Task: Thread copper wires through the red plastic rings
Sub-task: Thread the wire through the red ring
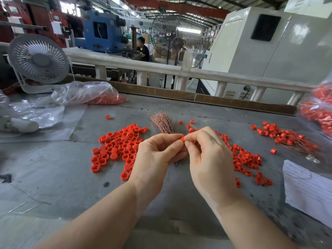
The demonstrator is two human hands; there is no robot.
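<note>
- Left hand (158, 153) and right hand (208, 155) pinch one red ring (182, 138) together above the table's (53, 177) middle.
- Far-left clear bag (84, 94) and right-edge bag (321, 108) hold red rings.
- Copper wire bundle (162, 122) lies behind the hands.

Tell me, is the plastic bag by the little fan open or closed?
Open. The clear plastic bag lies slumped on the table, and its red rings show at its mouth on the right.

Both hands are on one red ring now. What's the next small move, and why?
Probably feed a copper wire through the red ring: left hand and right hand pinch it together above the copper wire bundle. Whether a wire is already in is too small to tell.
</note>
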